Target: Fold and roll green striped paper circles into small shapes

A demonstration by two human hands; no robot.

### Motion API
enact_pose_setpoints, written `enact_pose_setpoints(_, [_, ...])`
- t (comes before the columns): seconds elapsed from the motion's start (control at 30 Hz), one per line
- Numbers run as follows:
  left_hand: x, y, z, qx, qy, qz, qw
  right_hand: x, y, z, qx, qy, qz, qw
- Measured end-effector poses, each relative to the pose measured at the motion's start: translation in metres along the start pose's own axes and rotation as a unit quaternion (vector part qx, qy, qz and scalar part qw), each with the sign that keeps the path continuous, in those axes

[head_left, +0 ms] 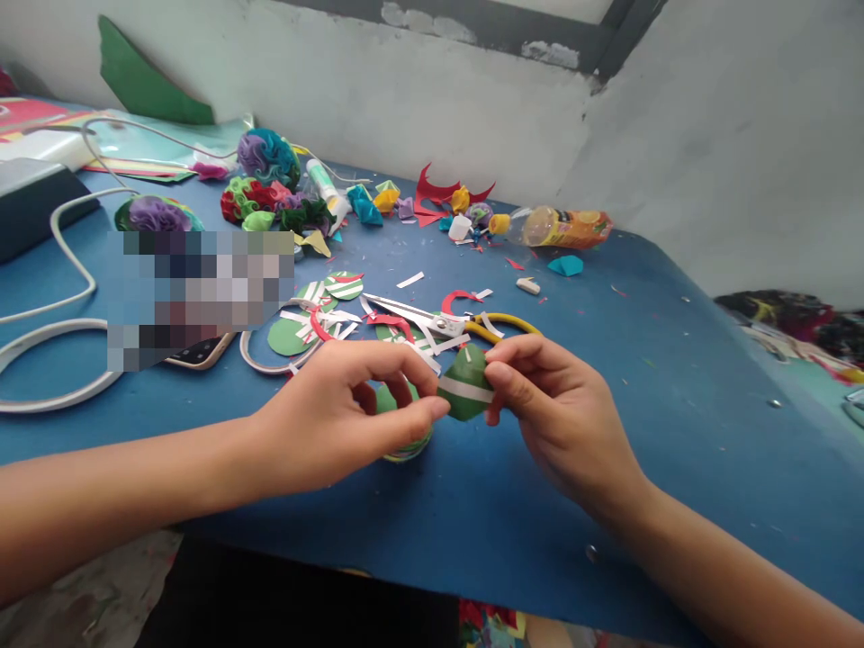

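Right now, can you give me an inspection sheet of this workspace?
Surface: blue table, littered with paper bits.
Job's things: folded green paper piece with a white stripe, pinched between both hands; green paper under the left hand.
Clutter: scissors, green paper circles, paper flowers, orange drink bottle, glue tube.
Grips: left hand and right hand both closed on the piece.
Cables: white cable looping at left.
Surroundings: pale wall.

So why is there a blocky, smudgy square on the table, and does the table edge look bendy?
In the head view, a pixelated patch hides something left of the left hand; the wide lens curves the blue table; the folded green paper between both hands stays sharp, evenly lit.
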State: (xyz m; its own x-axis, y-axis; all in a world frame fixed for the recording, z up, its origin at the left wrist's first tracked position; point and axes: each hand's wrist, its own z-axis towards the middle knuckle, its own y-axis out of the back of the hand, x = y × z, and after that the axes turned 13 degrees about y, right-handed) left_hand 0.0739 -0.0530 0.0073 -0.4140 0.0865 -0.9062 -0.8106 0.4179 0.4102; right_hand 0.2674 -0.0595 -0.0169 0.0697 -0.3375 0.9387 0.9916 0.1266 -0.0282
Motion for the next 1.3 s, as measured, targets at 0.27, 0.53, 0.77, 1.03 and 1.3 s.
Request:
enact_pose_setpoints(0.27, [0.000, 0.002, 0.000, -0.057, -0.015, -0.017, 0.998, 0.000, 0.002, 0.001, 0.039, 0.043, -0.130, 0.990])
enact_pose_setpoints(0.53, [0.003, -0.001, 0.001, -0.020, -0.009, 0.046, 0.999, 0.015, 0.007, -0.009, 0.070, 0.391, -0.383, 0.834])
enact_pose_setpoints(0.77, [0.002, -0.003, -0.001, -0.024, -0.062, 0.100, 0.993, 0.011, 0.010, -0.009, 0.179, 0.408, -0.451, 0.774])
enact_pose_setpoints(1.03, [0.011, -0.003, -0.002, -0.014, -0.180, 0.170, 0.969, 0.005, 0.002, -0.010, 0.162, 0.379, -0.397, 0.820])
enact_pose_setpoints(1.3, [0.014, -0.003, -0.003, 0.012, -0.249, 0.226, 0.942, 0.008, 0.001, -0.010, 0.207, 0.343, -0.359, 0.843])
